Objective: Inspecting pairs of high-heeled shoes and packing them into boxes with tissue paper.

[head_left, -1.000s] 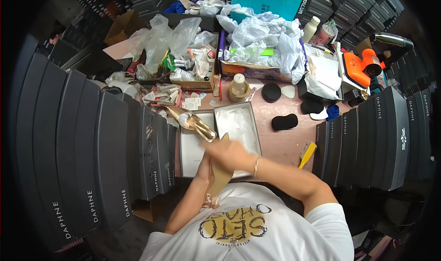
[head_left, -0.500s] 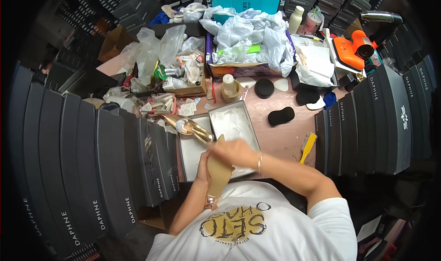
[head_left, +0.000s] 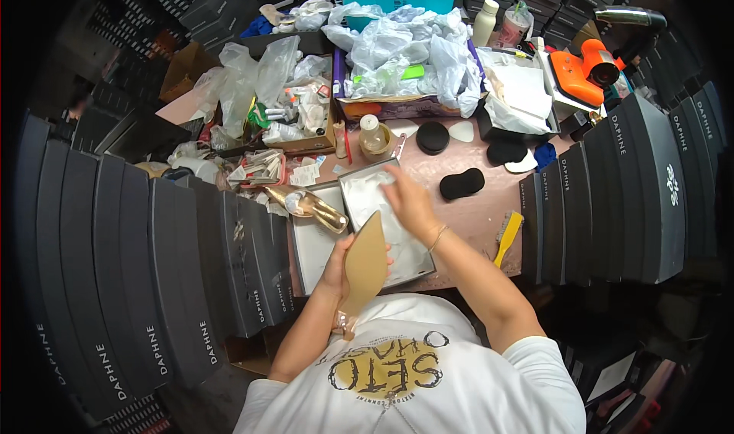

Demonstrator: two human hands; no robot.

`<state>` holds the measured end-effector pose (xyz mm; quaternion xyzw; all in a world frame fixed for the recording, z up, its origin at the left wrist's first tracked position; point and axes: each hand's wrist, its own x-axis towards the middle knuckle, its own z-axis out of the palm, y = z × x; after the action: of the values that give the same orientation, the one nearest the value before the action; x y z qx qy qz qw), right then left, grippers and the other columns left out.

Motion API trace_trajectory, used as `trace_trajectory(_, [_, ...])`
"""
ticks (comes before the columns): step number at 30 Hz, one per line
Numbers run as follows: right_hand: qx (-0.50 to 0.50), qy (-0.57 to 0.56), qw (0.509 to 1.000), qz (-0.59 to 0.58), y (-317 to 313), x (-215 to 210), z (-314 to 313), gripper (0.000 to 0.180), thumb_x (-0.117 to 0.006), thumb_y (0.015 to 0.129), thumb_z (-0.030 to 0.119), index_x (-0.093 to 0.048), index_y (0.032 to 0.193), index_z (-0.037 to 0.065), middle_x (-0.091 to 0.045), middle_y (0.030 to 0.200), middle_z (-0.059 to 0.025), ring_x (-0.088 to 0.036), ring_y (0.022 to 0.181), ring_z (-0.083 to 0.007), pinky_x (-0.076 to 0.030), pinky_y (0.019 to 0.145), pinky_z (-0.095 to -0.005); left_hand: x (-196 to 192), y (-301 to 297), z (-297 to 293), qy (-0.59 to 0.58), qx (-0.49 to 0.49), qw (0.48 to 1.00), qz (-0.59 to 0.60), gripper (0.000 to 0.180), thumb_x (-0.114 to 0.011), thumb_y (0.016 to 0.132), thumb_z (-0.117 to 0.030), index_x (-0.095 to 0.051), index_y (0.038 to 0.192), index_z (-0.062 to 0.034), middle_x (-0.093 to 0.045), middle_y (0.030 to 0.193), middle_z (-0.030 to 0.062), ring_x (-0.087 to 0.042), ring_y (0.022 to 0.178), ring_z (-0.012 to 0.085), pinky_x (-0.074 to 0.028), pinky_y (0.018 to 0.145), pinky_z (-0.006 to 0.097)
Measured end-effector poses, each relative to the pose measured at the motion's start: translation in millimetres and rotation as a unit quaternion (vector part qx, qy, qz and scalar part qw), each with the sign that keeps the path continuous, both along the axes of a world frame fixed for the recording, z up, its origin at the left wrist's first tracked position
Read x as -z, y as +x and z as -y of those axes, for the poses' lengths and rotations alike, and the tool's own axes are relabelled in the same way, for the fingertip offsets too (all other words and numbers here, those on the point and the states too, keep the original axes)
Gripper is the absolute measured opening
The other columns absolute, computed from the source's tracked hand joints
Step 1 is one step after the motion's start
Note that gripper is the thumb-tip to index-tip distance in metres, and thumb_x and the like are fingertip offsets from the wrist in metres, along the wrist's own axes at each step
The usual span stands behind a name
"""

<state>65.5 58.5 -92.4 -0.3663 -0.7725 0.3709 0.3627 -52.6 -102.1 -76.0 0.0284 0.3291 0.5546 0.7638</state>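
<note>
My left hand (head_left: pixel 336 266) is wrapped round a shoe (head_left: pixel 365 254), its tan sole turned up toward me and its heel end near my shirt. Fingertips show past the sole's right edge. My right hand (head_left: pixel 411 205) is over the white-lined half of an open grey shoe box (head_left: pixel 313 262), apart from the shoe. Its fingers are a little bent and spread, with nothing seen in them. To the left, a shiny gold pointed shoe (head_left: pixel 319 209) with white stuffing in it lies across the box. White tissue paper (head_left: pixel 367 193) fills part of the box's right half.
Stacks of dark shoe boxes (head_left: pixel 180 281) wall in both sides. A yellow brush (head_left: pixel 508 239), black sponges (head_left: pixel 462 182) and a bottle (head_left: pixel 374 137) sit on the pink table (head_left: pixel 474 235). Behind stand a carton of plastic wrap (head_left: pixel 413 105) and an orange device (head_left: pixel 585 75).
My right hand has moved off the shoe's sole, forward and to the right over the box. The shoe stays in my left hand, its sole now more fully in sight.
</note>
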Motion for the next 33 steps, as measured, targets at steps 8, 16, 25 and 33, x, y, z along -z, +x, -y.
trace_trajectory(8, [0.097,-0.099,0.990,0.013,58.2,32.6,-53.8,0.027,-0.058,0.090,0.017,-0.056,0.113,0.003,-0.053,0.062,-0.0060,-0.049,0.054,-0.0128,-0.041,0.052,-0.0294,7.3,-38.0,-73.7,0.004,-0.215,0.974,-0.072,0.051,-0.041,0.089,-0.050,-0.055,0.109,-0.0050,-0.062,0.092,0.0188,-0.064,0.080,0.0303,-0.055,0.072,0.042])
trace_trajectory(16, [0.004,-0.392,0.917,-0.067,70.1,42.4,-25.0,0.038,-0.057,0.092,0.025,-0.051,0.122,0.004,-0.054,0.081,0.0002,-0.049,0.066,-0.0062,-0.042,0.057,-0.0213,9.2,-35.2,-55.4,-0.052,-0.347,0.936,-0.032,0.045,-0.045,0.087,-0.049,-0.055,0.105,-0.0089,-0.061,0.096,0.0181,-0.062,0.084,0.0320,-0.052,0.076,0.049])
trace_trajectory(25, [-0.335,-0.478,0.804,-0.115,69.0,-43.6,88.9,0.087,-0.066,0.085,0.011,-0.007,0.148,0.010,-0.039,0.133,-0.0169,-0.054,0.103,-0.0191,-0.046,0.086,-0.0293,2.7,-22.6,-38.7,-0.043,-0.500,0.862,-0.071,0.043,-0.045,0.090,-0.049,-0.054,0.106,-0.0103,-0.060,0.096,0.0078,-0.060,0.086,0.0225,-0.052,0.073,0.040])
trace_trajectory(33, [-0.349,-0.297,0.880,0.122,108.9,-7.9,29.8,0.029,-0.063,0.086,0.019,-0.063,0.108,0.000,-0.066,0.100,-0.0152,-0.064,0.087,-0.0177,-0.050,0.082,-0.0294,9.3,47.7,7.5,-0.063,-0.191,0.961,-0.188,0.030,-0.051,0.093,-0.024,-0.049,0.115,-0.0031,-0.059,0.086,0.0099,-0.062,0.076,0.0170,-0.053,0.070,0.029])
